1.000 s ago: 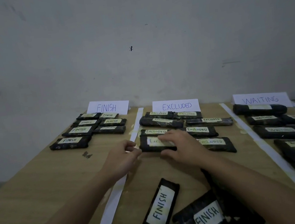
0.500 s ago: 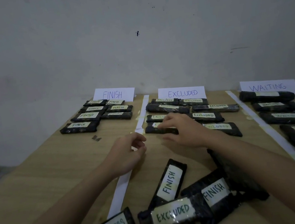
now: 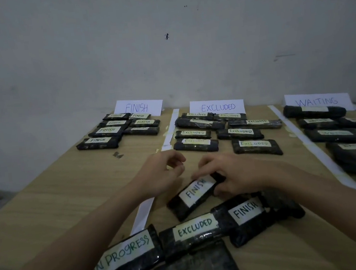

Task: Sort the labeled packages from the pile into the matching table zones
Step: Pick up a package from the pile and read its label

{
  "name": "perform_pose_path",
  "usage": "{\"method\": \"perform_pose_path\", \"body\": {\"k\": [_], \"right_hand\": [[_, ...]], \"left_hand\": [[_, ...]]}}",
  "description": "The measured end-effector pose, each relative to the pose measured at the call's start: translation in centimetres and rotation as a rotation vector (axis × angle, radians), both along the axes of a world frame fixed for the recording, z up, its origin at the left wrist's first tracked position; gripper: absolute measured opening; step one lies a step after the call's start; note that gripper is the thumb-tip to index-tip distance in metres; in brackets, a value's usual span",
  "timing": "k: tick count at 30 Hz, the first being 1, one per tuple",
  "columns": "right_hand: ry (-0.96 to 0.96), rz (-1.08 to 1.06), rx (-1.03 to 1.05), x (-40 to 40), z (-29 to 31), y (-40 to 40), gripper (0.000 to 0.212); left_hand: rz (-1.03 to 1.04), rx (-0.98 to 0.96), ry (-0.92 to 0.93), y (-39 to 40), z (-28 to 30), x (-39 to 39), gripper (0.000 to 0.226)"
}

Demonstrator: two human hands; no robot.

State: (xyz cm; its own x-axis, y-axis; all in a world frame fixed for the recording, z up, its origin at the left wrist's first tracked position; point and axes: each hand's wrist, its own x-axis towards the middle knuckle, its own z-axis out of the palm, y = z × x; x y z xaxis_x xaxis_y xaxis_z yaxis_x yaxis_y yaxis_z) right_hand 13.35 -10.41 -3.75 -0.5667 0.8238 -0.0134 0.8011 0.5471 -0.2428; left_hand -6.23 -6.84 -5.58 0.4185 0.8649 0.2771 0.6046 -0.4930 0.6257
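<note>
– What is the person doing now?

– Picking the next pack from the pile (image 3: 197,239). The right hand (image 3: 232,176) has its fingers curled round the far end of a black pack marked FINISH (image 3: 194,196). The pack lies at the far side of the pile, and I cannot tell if it has left the surface (image 3: 47,207) yet.

– And the left hand (image 3: 161,173)?

– It sits just left of that pack, fingers loosely bent, holding nothing. It does not touch the pack.

– Where should the pack go?

– To the FINISH sign (image 3: 139,107), I think. That zone is far from the pile and to its left, past the white strip (image 3: 169,133). So the next move is to lift the pack and carry it left and away, over the strip.

– Is there room?

– Yes. The FINISH packs (image 3: 114,131) lie in rows in front of the sign, and there is bare wood on the near side of them.

– Anything in the way?

– The left hand is on that path, so it may need to move or take the pack. A small dark scrap (image 3: 118,155) lies near the rows too.

– What else is there?

– EXCLUDED packs (image 3: 223,132) right of the strip, WAITING packs (image 3: 335,125) further right. The pile holds another FINISH (image 3: 245,210), an EXCLUDED (image 3: 194,227) and an IN PROGRESS (image 3: 126,254) one.
</note>
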Motion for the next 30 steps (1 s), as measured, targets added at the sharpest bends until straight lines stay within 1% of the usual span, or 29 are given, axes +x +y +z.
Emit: {"method": "perform_pose_path", "body": {"k": [2,5,7,9,11,16,20,23,27,30], "right_hand": [[0.097,-0.084,0.11,0.8,0.1,0.3,0.054],[0.249,-0.194,0.292,2.0,-0.1,0.7,0.057],[0.285,-0.234,0.37,2.4,-0.3,0.7,0.058],[0.287,-0.26,0.406,2.4,-0.5,1.0,0.059],[0.281,-0.282,0.409,2.0,-0.6,1.6,0.06],[0.238,-0.274,0.41,-0.6,-0.3,4.4,0.058],[0.182,-0.27,0.355,-4.5,0.1,7.5,0.053],[0.153,-0.243,0.299,-7.4,0.0,10.3,0.052],[0.125,-0.249,0.26,-10.7,-1.1,14.1,0.048],[0.125,-0.28,0.236,-12.2,-2.2,16.4,0.048]], "left_hand": [[0.017,-0.005,-0.027,0.3,0.3,-0.1,0.019],[0.067,-0.071,-0.117,0.7,0.7,-0.3,0.022],[0.102,-0.122,-0.193,1.1,0.8,-0.5,0.026],[0.122,-0.136,-0.222,1.6,0.8,-1.0,0.026],[0.136,-0.094,-0.172,2.1,0.6,-1.8,0.023],[0.198,0.067,0.072,3.4,-0.9,-5.4,0.026],[0.241,0.089,0.199,4.0,-2.3,-8.4,0.031],[0.253,0.105,0.239,4.0,-3.4,-9.6,0.034],[0.249,0.149,0.231,3.8,-4.6,-10.1,0.039],[0.249,0.168,0.23,3.8,-4.7,-10.0,0.051]]}}
